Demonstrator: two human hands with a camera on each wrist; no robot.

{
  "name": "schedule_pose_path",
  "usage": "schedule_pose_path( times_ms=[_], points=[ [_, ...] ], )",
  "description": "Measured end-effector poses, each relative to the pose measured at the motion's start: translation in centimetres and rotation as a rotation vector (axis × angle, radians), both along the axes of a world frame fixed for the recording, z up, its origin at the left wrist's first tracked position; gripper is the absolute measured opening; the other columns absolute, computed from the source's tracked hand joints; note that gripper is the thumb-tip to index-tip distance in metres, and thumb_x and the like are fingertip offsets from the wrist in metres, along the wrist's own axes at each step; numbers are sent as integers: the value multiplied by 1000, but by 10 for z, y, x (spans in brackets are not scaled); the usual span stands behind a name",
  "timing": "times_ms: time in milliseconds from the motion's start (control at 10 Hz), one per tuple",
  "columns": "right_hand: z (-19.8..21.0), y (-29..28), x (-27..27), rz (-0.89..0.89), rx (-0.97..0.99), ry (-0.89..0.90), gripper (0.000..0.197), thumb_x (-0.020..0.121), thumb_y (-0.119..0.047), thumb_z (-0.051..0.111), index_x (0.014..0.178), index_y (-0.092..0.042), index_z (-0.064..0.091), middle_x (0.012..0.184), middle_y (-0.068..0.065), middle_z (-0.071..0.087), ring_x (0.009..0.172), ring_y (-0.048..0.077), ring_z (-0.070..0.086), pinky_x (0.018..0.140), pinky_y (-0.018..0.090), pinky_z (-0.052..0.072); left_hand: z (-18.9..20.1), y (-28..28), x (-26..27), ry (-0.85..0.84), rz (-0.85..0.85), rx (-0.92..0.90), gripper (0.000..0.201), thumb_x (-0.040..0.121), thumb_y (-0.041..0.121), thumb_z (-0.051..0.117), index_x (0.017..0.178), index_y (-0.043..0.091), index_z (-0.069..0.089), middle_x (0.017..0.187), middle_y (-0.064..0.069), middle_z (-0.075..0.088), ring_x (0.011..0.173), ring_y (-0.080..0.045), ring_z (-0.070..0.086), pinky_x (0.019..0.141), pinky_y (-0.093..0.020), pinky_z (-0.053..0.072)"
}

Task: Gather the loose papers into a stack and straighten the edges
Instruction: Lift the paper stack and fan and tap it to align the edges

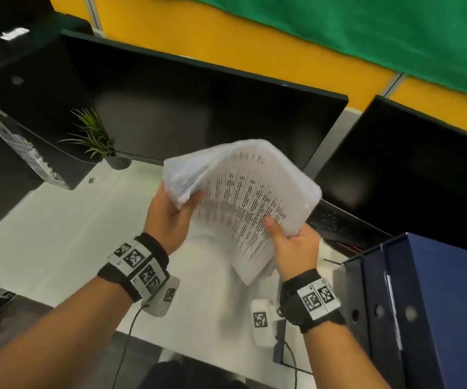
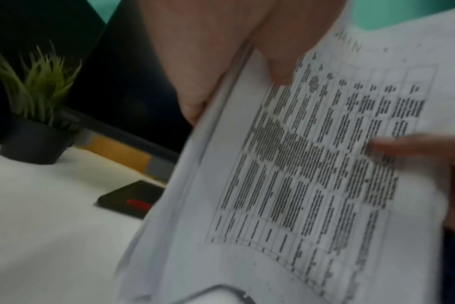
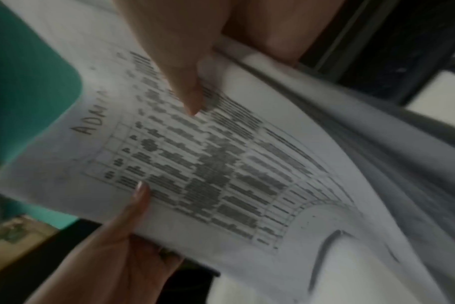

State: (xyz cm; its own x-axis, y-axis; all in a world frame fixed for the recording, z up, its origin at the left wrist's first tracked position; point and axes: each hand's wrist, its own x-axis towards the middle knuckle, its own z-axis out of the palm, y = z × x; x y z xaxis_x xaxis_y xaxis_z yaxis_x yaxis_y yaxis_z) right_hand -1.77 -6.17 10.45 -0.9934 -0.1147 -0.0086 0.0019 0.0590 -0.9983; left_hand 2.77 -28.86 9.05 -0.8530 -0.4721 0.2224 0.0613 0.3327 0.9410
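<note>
Both hands hold 1 thick stack of papers (image 1: 240, 197) in the air over the white desk (image 1: 58, 248), in front of the dark monitor (image 1: 198, 113). The left hand (image 1: 168, 217) grips the stack's left edge. Its thumb lies on the printed top sheet and its fingers curl round underneath. That side is bent upward, so the sheet edges fan out above the thumb. The right hand (image 1: 291, 245) grips the opposite edge lower down, with its thumb pressed onto the printed table. Its other fingers are hidden beneath the paper. Neither hand is relaxed: each pinches the stack between thumb and fingers, and the paper bows in a curve between them. The 2 wrist views show the same hold from close by, with 1 thumb at each side of the top sheet. The top sheet carries a grid of dark text rows and some handwritten capitals near its far edge, too blurred to read in full. The stack's lowest corner hangs between the 2 wrists. A potted plant (image 1: 95, 136) stands on the desk left of the monitor. A small black device (image 2: 133, 197) with a red mark lies flat on the desk near it. At the right are a second monitor (image 1: 409, 169) and a keyboard (image 1: 336, 220). Blue binders (image 1: 423, 304) stand upright just beside the right wrist.
</note>
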Motion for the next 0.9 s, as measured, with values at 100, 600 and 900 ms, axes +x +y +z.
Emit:
schedule_pose_path(
  times_ms=[100, 600, 900],
  points=[
    [-13, -3, 10, -43, 6, -64, 32, 78, -6, 78, 90, -31, 64, 81, -13, 73, 80, -3, 70, 70, 23, 60, -14, 14, 15, -323, -83, 28, 64, 88, 46, 70, 136, 8, 52, 131, 3, 63, 120, -6, 60, 103, -28, 49],
    [19, 7, -8, -70, -27, 90, 33, 75, -5, 80, 100, -22, 67, 93, -12, 72, 87, 0, 70, 66, 15, 56, 14, 15, 8, 48, -70, 250, 58, 72, 41, 81, 119, 29, 50, 112, 8, 66, 103, -4, 66, 85, -23, 55],
    [44, -11, -17, -255, -106, 212, 8, 88, -13, 68, 88, -20, 70, 79, -22, 69, 78, -4, 65, 67, 10, 50, 51, 34, -14, 272, 201, 212, 7, 98, 12, 58, 104, 13, 60, 92, 10, 60, 80, 6, 59, 64, -7, 46]
  ],
)
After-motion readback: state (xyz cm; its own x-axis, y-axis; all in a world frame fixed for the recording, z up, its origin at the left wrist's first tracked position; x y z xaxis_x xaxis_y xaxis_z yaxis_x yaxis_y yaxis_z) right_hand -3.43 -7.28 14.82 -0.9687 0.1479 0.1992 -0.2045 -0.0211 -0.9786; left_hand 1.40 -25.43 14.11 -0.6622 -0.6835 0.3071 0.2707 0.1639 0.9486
